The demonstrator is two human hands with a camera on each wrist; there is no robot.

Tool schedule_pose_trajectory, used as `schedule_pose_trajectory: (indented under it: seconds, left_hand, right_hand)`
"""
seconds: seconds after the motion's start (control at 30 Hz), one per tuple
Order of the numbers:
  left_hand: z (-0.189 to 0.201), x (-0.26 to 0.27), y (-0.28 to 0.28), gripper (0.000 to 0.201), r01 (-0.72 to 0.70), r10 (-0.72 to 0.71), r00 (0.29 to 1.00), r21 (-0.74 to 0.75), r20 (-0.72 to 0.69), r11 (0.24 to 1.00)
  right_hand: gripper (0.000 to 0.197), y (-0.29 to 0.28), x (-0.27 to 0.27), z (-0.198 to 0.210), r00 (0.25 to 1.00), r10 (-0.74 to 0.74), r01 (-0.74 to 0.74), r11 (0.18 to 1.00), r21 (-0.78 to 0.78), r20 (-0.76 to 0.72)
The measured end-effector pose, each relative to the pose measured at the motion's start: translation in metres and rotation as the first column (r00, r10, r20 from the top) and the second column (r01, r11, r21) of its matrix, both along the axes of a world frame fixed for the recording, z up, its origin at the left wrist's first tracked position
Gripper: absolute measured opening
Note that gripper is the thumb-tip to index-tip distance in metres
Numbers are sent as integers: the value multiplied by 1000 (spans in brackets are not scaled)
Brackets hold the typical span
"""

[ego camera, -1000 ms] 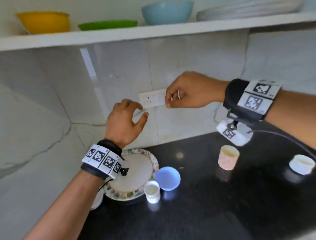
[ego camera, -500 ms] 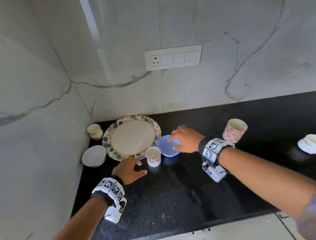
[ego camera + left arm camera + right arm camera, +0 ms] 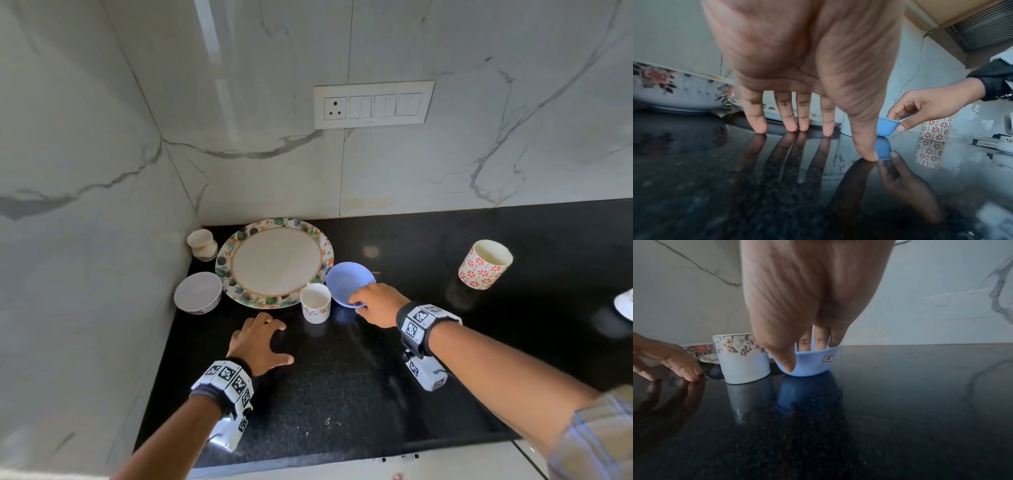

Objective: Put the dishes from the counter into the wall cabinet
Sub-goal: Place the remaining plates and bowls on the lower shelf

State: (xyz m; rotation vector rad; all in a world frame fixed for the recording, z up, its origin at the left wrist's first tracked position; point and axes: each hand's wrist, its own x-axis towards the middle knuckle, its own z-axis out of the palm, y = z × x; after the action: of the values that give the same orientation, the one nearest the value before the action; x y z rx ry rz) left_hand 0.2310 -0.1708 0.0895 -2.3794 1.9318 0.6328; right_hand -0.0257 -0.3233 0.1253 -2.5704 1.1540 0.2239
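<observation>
The right hand (image 3: 375,305) pinches the near rim of the small round blue plastic bowl (image 3: 349,282): in the right wrist view the thumb lies down the outer wall and the fingers (image 3: 821,337) hook inside. The bowl sits on the glossy black stone bench (image 3: 376,394), its base apparently touching the surface, at about 11 o'clock from the right hand; being round, it has no long axis to align. The left hand (image 3: 258,344) is released, its straight, spread fingertips (image 3: 758,125) and thumb pressing on the bench at about 7 o'clock from the bowl, holding nothing. The right hand is plainly the nearer one, so the lift looks to be its job.

Just beside the bowl at its 9 o'clock stands a small white cup with a flower band (image 3: 315,303), so close that a sideways pull might knock it; a straight rise seems safer. Beyond lies the large flat plate with a coloured leaf rim (image 3: 274,262), the bowl's far-left rim touching or overlapping its edge. A white floral bowl (image 3: 198,292) and a small cream cup (image 3: 202,243) sit at the plate's 8 and 10 o'clock; a red-flowered cup (image 3: 484,263) stands well apart at 3 o'clock. Every vessel whose inside shows appears empty. The wall cabinet is out of view.
</observation>
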Motion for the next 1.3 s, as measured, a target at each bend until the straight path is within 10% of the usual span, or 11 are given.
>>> schedule_pose_trajectory:
  seconds: [0.2, 0.47, 0.9, 1.3]
  left_hand:
    - [5, 5, -4, 63, -35, 31, 993, -28, -112, 999]
    - [77, 13, -38, 28, -224, 31, 912, -435, -409, 872]
    - [306, -19, -80, 13, 69, -362, 930, -943, -57, 326]
    - [429, -19, -86, 24, 217, -206, 946, -961, 250, -169]
  right_hand:
    - [22, 2, -9, 7, 997, -14, 19, 997, -80, 71]
    - [25, 9, -40, 72, 912, -103, 160, 981, -114, 397]
    - [22, 30, -81, 216, 782, 101, 204, 892, -404, 615]
    - [19, 57, -99, 326, 728, 309, 251, 710, -658, 611]
